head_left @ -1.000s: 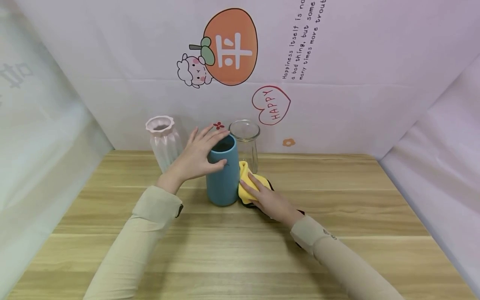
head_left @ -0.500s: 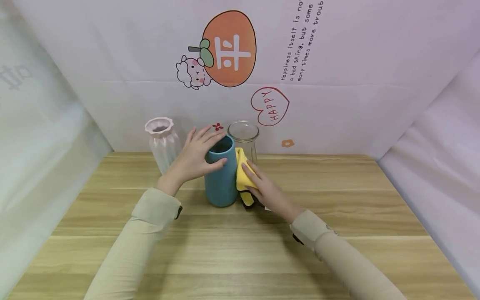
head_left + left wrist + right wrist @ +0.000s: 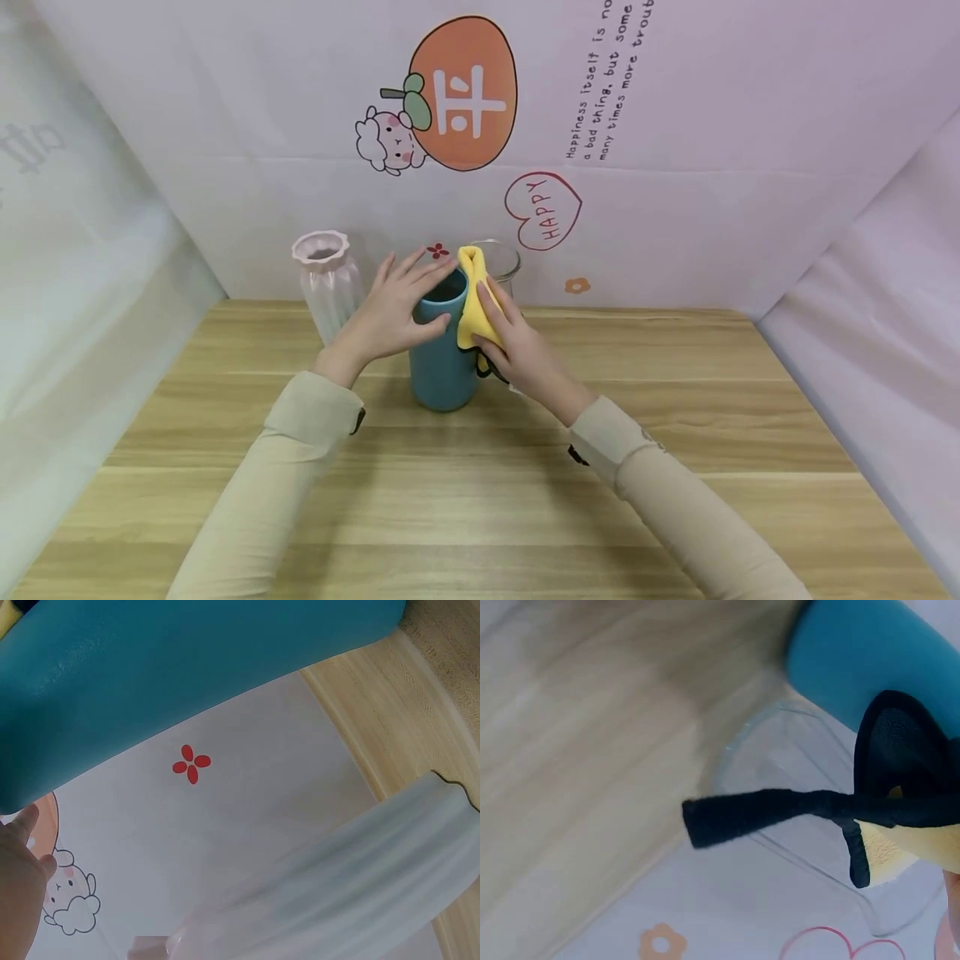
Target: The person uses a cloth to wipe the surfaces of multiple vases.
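A tall blue vase (image 3: 442, 371) stands upright on the wooden table. My left hand (image 3: 393, 304) grips it near the top, fingers across the rim and thumb along the front. With my right hand (image 3: 528, 354) I hold a yellow cloth (image 3: 474, 312) with black edging against the vase's upper right side, its folded tip reaching above the rim. The cloth's black edge strip (image 3: 757, 814) hangs loose in the right wrist view. In the left wrist view the vase (image 3: 172, 667) fills the top, and only part of the left hand (image 3: 21, 877) shows at the lower left.
To the left stands a fluted pink-and-white vase (image 3: 330, 292). Right behind the cloth is a clear glass jar (image 3: 504, 260), partly hidden; its glass base (image 3: 761, 742) shows in the right wrist view. A printed white cloth backdrop (image 3: 675, 233) rises behind the table.
My right hand has slid the yellow cloth up the blue vase's right side, from near its lower part to the rim. The left hand has stayed in place on the vase.
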A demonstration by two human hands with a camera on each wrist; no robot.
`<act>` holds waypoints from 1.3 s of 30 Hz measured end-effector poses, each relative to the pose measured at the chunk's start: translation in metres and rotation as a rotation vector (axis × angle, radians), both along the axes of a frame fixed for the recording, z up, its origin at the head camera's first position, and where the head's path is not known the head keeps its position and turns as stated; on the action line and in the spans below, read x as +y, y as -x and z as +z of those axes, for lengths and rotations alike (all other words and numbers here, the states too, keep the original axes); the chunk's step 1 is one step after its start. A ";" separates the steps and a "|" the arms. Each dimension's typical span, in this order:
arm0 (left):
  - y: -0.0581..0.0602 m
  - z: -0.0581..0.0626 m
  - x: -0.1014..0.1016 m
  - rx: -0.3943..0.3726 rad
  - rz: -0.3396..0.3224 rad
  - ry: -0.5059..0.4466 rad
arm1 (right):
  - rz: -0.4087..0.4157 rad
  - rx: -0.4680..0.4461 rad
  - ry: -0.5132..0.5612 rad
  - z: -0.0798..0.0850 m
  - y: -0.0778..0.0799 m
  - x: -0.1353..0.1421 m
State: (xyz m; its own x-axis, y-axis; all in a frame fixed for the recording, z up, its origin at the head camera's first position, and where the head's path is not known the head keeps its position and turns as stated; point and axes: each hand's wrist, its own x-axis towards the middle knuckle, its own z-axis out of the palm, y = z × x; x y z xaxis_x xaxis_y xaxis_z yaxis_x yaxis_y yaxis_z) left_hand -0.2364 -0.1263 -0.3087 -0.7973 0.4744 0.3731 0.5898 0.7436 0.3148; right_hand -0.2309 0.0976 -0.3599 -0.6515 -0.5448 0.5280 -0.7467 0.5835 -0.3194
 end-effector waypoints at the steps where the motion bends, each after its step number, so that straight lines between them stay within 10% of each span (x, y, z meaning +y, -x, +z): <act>1: 0.000 0.000 0.000 -0.003 -0.002 -0.001 | -0.003 -0.003 -0.012 -0.002 0.000 0.001; 19: -0.002 0.002 0.000 -0.015 0.020 0.008 | -0.005 -0.165 -0.265 -0.061 -0.007 0.025; 33: -0.003 0.004 0.002 -0.083 -0.011 -0.104 | 0.027 0.025 0.077 -0.010 -0.001 0.009; 39: -0.002 0.005 0.004 -0.095 -0.037 -0.102 | 0.005 -0.020 0.026 0.002 -0.001 0.002</act>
State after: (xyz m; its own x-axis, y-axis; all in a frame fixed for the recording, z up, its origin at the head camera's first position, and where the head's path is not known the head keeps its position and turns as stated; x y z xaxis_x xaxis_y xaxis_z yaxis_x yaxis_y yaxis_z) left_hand -0.2348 -0.1224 -0.3040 -0.8142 0.4673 0.3447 0.5799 0.6835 0.4433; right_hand -0.2302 0.0997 -0.3583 -0.6595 -0.5343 0.5288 -0.7429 0.5710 -0.3495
